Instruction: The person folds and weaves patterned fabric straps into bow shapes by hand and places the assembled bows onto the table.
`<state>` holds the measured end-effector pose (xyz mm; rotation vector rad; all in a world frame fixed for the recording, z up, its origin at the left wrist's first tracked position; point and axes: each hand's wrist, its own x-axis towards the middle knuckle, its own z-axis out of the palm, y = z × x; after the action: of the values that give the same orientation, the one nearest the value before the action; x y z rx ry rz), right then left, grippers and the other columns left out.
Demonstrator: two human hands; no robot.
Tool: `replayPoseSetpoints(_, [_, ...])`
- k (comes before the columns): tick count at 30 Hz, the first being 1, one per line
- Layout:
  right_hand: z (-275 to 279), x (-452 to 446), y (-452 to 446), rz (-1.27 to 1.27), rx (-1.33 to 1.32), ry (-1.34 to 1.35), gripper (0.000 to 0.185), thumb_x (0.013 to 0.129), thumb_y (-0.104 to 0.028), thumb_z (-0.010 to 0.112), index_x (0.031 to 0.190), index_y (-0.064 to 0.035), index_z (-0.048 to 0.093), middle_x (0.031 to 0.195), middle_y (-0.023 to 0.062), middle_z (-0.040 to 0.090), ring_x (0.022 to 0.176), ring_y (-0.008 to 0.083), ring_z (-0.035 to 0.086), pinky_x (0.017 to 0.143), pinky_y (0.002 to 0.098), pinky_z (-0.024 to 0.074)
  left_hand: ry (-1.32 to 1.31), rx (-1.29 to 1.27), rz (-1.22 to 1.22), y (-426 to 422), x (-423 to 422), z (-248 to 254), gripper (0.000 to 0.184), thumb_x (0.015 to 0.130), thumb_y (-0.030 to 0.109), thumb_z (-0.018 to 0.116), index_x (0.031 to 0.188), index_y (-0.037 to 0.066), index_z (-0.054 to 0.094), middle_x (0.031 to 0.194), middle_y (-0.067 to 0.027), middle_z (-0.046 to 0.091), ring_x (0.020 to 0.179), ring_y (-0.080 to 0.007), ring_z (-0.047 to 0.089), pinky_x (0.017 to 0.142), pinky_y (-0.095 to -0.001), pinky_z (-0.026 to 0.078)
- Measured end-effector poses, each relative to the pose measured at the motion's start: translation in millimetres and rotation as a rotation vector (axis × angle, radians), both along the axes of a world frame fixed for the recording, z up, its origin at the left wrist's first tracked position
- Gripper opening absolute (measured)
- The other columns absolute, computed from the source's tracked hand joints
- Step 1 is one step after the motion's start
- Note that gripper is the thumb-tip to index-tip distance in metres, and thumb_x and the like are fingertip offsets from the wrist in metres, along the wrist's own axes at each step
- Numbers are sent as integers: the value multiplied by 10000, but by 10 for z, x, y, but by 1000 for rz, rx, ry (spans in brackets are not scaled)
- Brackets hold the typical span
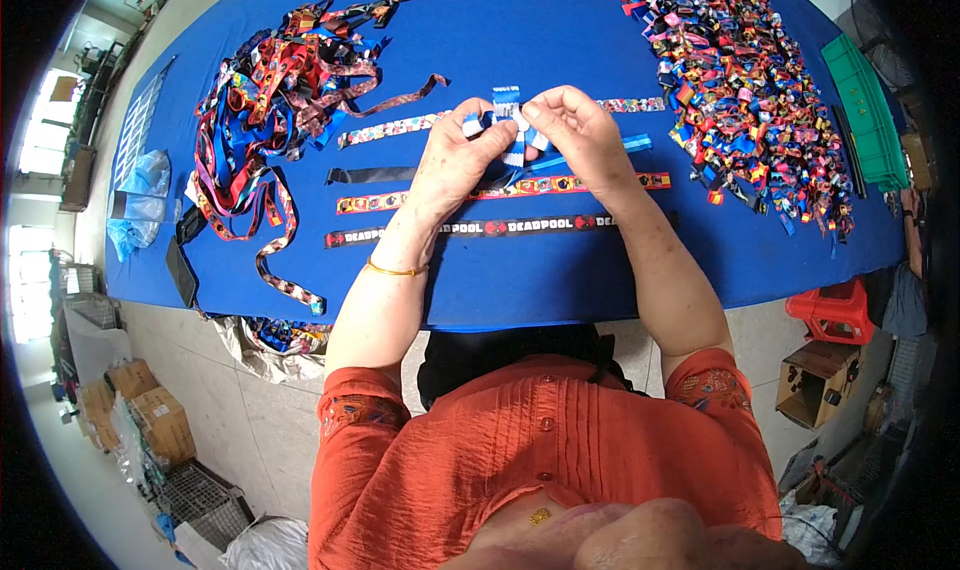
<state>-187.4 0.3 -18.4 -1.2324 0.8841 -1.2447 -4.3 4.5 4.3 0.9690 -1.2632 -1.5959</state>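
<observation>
A blue and white printed ribbon (507, 98), folded into short loops, is held up over the middle of the blue table. My left hand (455, 158) pinches it between thumb and fingers. On its other side, my right hand (582, 135) is closed with thumb and forefinger on the same ribbon. Beneath both hands, several ribbons lie side by side: a white patterned ribbon (390, 130), a blue ribbon (600, 158), a plain black ribbon (375, 175), a red and yellow cartoon ribbon (385, 202) and a black DEADPOOL ribbon (530, 226). My fingers hide parts of the folded ribbon.
A tangled heap of long ribbons (270, 110) lies on the left of the blue tablecloth (500, 290). Many small folded ribbon pieces (740, 90) cover the right side, beside a green crate (865, 110). A red stool (832, 312) and cardboard boxes (160, 422) stand on the floor.
</observation>
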Motion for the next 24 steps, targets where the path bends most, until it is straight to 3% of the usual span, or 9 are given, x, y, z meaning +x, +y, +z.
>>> replayPoseSetpoints(1, [0,-1,2,0,14,6,151,974,-141,671,981,5,634,817,67,686,654,87,632,565,223,510,46,16,-31,5,-10,0,114,964,92,657,1033,5,632,885,-81,708,802,-132,722,670,-233,562])
replayPoseSetpoints(5, [56,-27,43,-4,58,54,129,969,-117,671,980,6,634,816,58,685,684,76,636,577,218,511,37,145,-100,55,-35,51,96,941,98,698,1021,60,660,911,-13,679,754,-44,596,672,-212,487])
replayPoseSetpoints(15, [-36,24,31,-113,-43,95,75,955,-83,668,923,-37,618,765,-35,602,662,10,527,548,189,413,-101,61,-54,70,-54,14,109,936,99,713,1025,70,657,872,26,656,758,-24,562,650,-188,446])
replayPoseSetpoints(21, [-109,42,15,-80,-66,41,94,968,-113,658,971,-31,612,817,-4,642,711,26,574,576,203,443,-137,6,29,56,-67,-16,86,943,101,714,998,65,660,849,38,638,740,-18,534,637,-181,431])
replayPoseSetpoints(24, [-65,47,52,-45,-90,147,133,976,-141,658,989,-18,612,840,35,679,731,52,622,577,212,457,-137,-43,71,26,-28,-64,78,948,108,712,981,59,661,848,35,642,746,-19,541,640,-187,442])
